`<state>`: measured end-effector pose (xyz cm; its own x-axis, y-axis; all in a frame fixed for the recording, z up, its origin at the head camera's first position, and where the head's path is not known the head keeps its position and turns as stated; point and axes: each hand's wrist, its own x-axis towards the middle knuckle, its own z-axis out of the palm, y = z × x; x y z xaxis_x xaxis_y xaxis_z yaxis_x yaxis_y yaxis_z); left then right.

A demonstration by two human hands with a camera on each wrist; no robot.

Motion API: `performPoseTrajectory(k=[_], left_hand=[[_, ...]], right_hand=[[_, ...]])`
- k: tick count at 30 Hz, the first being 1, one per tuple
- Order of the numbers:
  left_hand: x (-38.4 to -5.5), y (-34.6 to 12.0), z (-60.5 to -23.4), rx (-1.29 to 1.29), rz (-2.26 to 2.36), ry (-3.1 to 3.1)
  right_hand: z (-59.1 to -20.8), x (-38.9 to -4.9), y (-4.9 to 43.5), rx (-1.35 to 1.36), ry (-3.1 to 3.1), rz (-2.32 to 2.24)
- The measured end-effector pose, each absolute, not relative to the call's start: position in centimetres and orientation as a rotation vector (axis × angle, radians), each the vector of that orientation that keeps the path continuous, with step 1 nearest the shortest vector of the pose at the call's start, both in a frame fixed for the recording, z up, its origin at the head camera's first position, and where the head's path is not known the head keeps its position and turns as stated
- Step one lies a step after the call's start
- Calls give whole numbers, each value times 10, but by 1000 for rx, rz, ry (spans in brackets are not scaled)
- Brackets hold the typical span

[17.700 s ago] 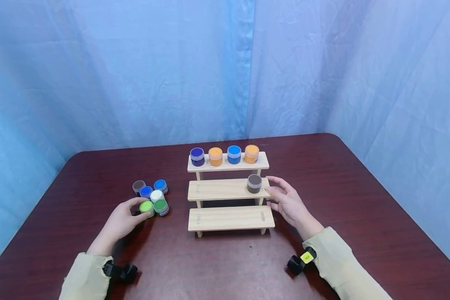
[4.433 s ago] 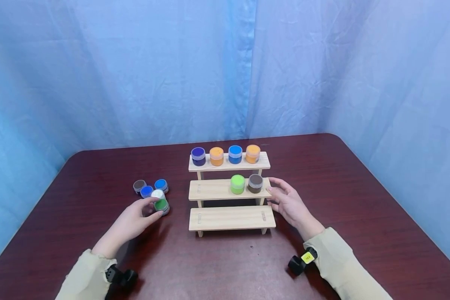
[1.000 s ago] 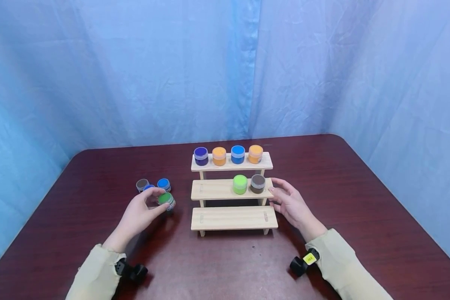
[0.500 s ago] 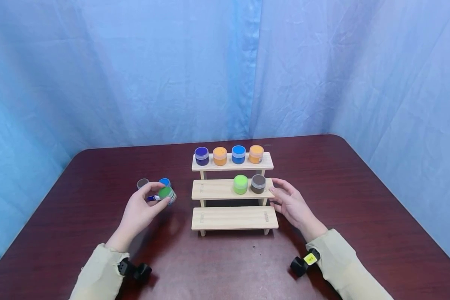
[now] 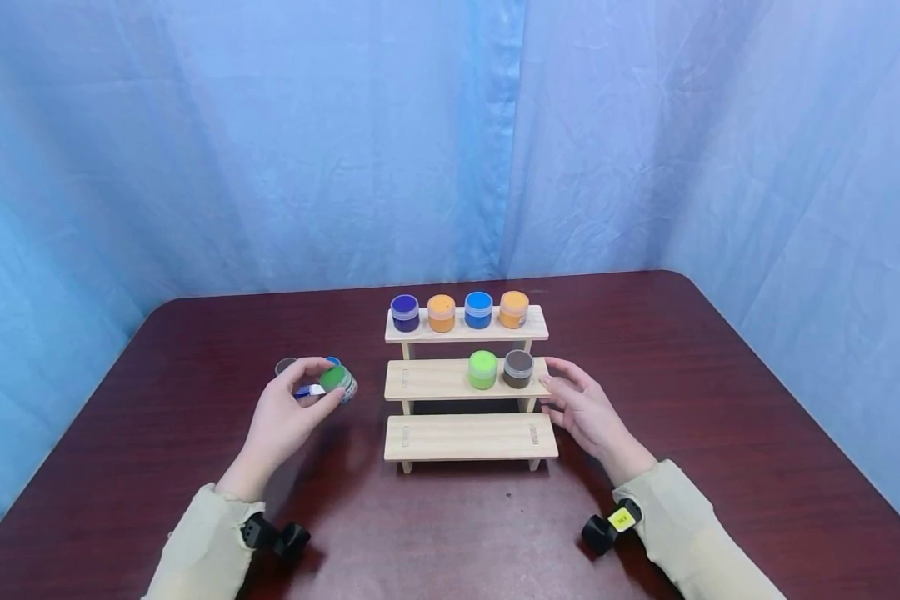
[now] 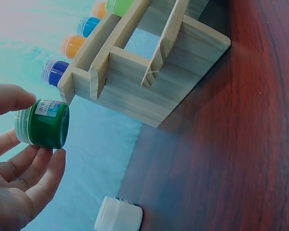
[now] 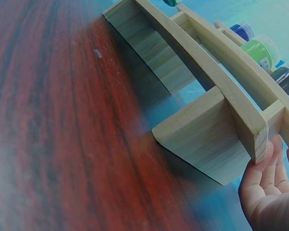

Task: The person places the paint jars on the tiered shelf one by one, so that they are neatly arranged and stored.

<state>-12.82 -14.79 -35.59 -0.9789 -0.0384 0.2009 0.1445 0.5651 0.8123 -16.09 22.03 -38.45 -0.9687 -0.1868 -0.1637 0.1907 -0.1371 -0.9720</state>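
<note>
- Left hand (image 5: 279, 417): over the table (image 5: 450, 525), left of the stand; thumb and fingers are bent in a pinch, parted only by the green jar (image 5: 336, 379) they hold.
- Brown jar (image 5: 285, 365): behind that hand, toward the table's far left corner, partly hidden.
- Navy jar (image 5: 305, 390) and white jar (image 6: 120, 215): on the table; the head view shows only slivers of them through the gap under the forefinger.
- Blue jar (image 5: 333, 361): just its lid shows, behind the green one.
- The green jar: lifted off the table, lid up and base down, its short axis close to upright.
- Wooden stand (image 6: 149, 91): long axis left to right, roughly along the table's far edge, steps descending toward the person.
- Top shelf (image 5: 465, 335): purple jar (image 5: 405, 313) near its left end, then an orange jar (image 5: 441, 313), a bright blue jar (image 5: 478, 310) and a second orange jar (image 5: 513, 310), all upright.
- Middle shelf (image 5: 431, 379): lime jar (image 5: 483, 370) right of centre, dark brown jar (image 5: 518, 369) near the right end.
- Right hand (image 5: 588, 412): fingers bent, slightly spread, holding the stand's right end at the middle shelf.
</note>
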Motion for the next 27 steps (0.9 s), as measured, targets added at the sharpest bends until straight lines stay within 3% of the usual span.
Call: performPoseTrajectory(k=[27], left_hand=[[-137,-125,-336,-149,-1527,-2489]], right_hand=[[-384,-161,221,7,1875,-2193]])
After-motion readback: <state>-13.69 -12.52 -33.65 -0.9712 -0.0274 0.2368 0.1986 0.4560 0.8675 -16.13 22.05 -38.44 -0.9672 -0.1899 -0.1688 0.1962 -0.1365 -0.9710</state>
